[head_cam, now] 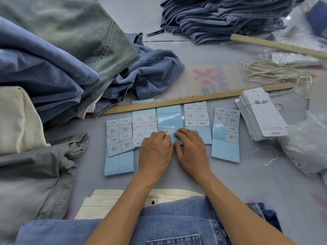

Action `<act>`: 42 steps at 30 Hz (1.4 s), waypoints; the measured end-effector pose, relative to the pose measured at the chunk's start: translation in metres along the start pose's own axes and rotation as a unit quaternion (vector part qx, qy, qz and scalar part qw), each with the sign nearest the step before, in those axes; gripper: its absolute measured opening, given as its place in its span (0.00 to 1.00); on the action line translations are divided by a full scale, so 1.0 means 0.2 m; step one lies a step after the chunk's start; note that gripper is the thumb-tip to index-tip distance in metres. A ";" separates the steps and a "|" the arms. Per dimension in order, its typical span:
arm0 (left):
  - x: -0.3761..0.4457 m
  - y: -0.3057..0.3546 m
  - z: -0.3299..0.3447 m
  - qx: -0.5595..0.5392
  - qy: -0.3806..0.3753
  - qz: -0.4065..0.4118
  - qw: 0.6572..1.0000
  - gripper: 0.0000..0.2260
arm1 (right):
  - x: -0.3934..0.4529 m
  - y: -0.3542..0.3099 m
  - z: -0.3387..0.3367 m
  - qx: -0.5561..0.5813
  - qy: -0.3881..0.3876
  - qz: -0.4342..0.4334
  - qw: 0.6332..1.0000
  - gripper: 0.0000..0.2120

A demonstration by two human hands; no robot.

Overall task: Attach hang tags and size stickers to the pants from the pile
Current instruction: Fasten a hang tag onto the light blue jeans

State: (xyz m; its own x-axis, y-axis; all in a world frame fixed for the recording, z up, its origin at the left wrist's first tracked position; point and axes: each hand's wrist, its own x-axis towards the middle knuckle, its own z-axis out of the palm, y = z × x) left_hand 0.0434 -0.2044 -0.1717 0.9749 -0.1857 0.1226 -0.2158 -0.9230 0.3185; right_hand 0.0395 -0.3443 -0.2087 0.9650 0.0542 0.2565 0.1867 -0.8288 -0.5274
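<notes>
Glossy blue backing paper was what I had under both hands: the middle sticker sheet (169, 121), nearly stripped, with one white size sticker (166, 133) left at its near end. My left hand (155, 152) lay on that sticker with fingers curled down at its edge, and my right hand (190, 152) pressed the sheet just beside it, fingertips bent onto the paper. Whether either hand had the sticker pinched free I could not tell; the knuckles hid the contact.

I judged the sticker light, thin and floppy, apt to curl and stick to itself, so it wanted lifting by one corner while the other hand pinned the slick backing flat.

Beyond my right hand, well apart, sat the banded hang tags (263, 115), stiff card. Near my forearms lay the blue denim pants (177, 220), soft and heavy.
</notes>
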 end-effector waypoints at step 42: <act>-0.29 0.03 -0.22 -0.335 0.041 -0.188 0.922 0.07 | 0.14 0.25 -0.72 -0.090 0.064 0.059 0.992 0.23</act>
State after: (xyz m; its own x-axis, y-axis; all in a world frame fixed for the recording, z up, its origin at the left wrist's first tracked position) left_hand -0.0157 -0.1841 -0.1364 0.9862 0.1563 -0.0542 0.1258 -0.4958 0.8593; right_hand 0.0497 -0.4645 -0.1101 0.9449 -0.1101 0.3083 0.0273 -0.9119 -0.4094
